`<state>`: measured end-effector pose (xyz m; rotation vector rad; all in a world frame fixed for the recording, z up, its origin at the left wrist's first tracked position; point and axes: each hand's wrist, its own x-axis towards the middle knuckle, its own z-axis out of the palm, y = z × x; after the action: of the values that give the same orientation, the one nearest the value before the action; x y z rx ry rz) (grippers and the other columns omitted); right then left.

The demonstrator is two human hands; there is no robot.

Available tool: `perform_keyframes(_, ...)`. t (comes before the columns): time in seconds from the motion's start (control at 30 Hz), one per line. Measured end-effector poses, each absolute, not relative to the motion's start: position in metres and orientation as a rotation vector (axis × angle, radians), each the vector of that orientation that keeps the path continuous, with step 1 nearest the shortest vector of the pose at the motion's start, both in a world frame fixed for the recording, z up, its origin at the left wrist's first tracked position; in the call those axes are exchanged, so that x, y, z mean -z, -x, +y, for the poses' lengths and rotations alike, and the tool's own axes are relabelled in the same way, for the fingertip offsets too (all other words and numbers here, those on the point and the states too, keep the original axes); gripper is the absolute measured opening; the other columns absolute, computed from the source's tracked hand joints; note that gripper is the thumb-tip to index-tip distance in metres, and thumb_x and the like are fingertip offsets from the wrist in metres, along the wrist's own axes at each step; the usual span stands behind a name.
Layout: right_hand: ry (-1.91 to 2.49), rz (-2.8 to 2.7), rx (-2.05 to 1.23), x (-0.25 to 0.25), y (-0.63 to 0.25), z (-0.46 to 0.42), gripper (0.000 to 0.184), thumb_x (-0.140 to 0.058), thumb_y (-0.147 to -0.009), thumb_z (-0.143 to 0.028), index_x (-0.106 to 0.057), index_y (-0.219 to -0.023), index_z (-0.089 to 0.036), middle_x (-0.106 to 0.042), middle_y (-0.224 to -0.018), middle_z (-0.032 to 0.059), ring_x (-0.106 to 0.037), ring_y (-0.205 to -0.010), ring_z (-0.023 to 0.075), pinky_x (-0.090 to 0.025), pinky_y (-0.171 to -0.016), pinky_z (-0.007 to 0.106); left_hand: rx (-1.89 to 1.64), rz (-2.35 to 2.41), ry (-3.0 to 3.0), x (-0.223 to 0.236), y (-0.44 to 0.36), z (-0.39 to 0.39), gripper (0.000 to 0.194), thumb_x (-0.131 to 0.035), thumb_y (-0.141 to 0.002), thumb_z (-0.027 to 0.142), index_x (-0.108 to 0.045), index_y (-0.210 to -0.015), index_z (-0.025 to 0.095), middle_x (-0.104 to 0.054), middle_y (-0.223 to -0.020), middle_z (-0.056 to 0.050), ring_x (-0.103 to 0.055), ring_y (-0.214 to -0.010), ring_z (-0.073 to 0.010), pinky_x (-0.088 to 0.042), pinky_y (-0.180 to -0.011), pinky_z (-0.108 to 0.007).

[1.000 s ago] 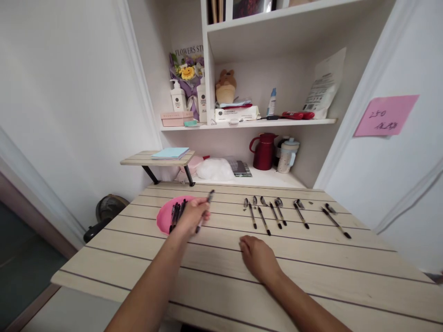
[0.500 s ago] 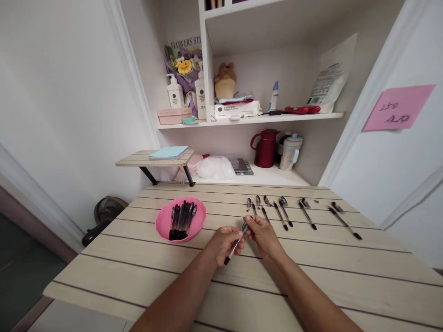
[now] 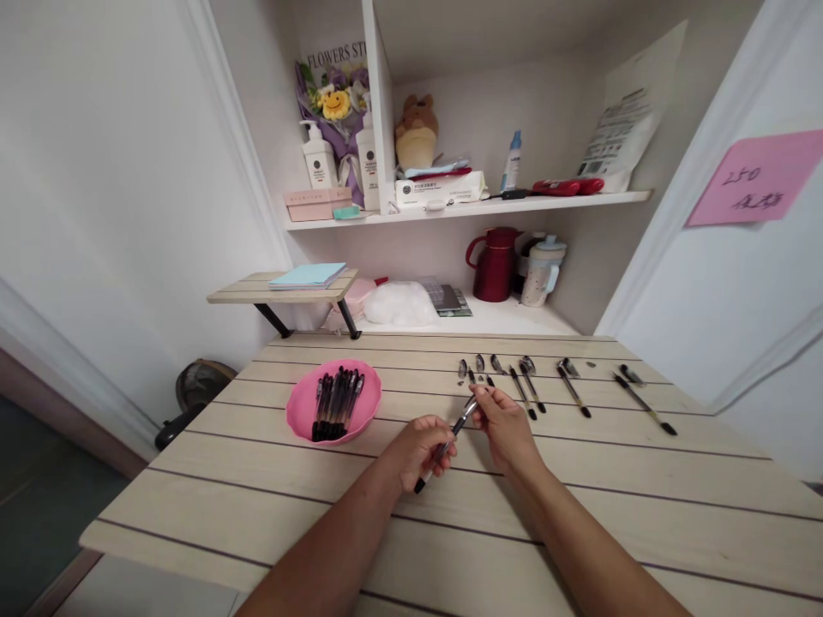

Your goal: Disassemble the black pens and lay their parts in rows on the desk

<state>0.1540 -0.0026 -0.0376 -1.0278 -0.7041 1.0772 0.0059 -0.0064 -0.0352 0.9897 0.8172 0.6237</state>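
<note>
My left hand (image 3: 421,450) is closed round the barrel of a black pen (image 3: 458,428), held slanted above the wooden table (image 3: 579,514). The fingertips of my right hand (image 3: 505,424) pinch the pen's upper end, at its cap. To the left stands a pink bowl (image 3: 302,410) with several black pens (image 3: 335,403) in it. Beyond my hands, a row of pens and separate caps (image 3: 524,386) lies spread across the tabletop.
A small wooden riser (image 3: 257,296) with a blue notebook (image 3: 307,274) stands at the table's back left. Behind are shelves with a red jug (image 3: 494,264), a cup, bottles, a plush toy and a flower bouquet. A pink note (image 3: 752,180) hangs on the right wall.
My left hand carried a pen from the pink bowl to the table's middle. My right hand rose from the tabletop and pinched the pen's top end.
</note>
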Motion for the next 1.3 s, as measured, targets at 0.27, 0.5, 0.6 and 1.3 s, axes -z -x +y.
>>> perform_keyframes(0.27, 1.021, -0.627, -0.974, 0.037, -0.172, 0.002, 0.037, -0.065, -0.061, -0.045, -0.059, -0.081, -0.015, -0.050, -0.051, -0.0050, -0.043, -0.041, 0.0057, -0.033, -0.037, 0.017, -0.618, 0.791, -0.972, 0.035, -0.005, -0.007, 0.019, -0.056, -0.061, 0.028, -0.045, -0.073, 0.018, -0.055, -0.060, 0.003, -0.045, -0.038, -0.0055, -0.026, -0.034, -0.016)
perform_keyframes(0.5, 1.068, -0.582, -1.037, 0.034, -0.180, 0.001, 0.036, -0.061, -0.065, -0.044, -0.055, -0.090, -0.018, -0.053, -0.058, -0.0036, -0.056, -0.051, 0.0119, -0.043, -0.041, 0.020, -0.746, 0.815, -0.846, 0.039, -0.006, -0.002, 0.016, -0.055, -0.061, 0.027, -0.045, -0.069, 0.017, -0.052, -0.058, 0.003, -0.044, -0.041, -0.0058, -0.027, -0.038, -0.017)
perform_keyframes(0.6, 1.111, -0.576, -1.033, 0.031, -0.191, 0.004, 0.034, -0.057, -0.068, -0.043, -0.053, -0.094, -0.021, -0.055, -0.063, -0.0023, -0.059, -0.054, 0.0137, -0.044, -0.042, 0.022, -0.777, 0.825, -0.798, 0.040, -0.008, -0.002, 0.017, -0.055, -0.060, 0.027, -0.046, -0.069, 0.017, -0.052, -0.058, 0.003, -0.045, -0.042, -0.0060, -0.027, -0.040, -0.018)
perform_keyframes(1.3, 1.815, -1.381, -0.654, 0.004, -0.204, 0.085, 0.022, -0.053, -0.067, -0.019, -0.062, -0.087, -0.016, -0.057, -0.053, 0.0007, -0.054, -0.044, 0.0124, -0.041, -0.046, 0.023, -0.805, 0.832, -0.756, 0.039, -0.010, -0.001, 0.017, -0.054, -0.060, 0.027, -0.045, -0.071, 0.016, -0.053, -0.058, 0.002, -0.045, -0.042, -0.0061, -0.027, -0.041, -0.017)
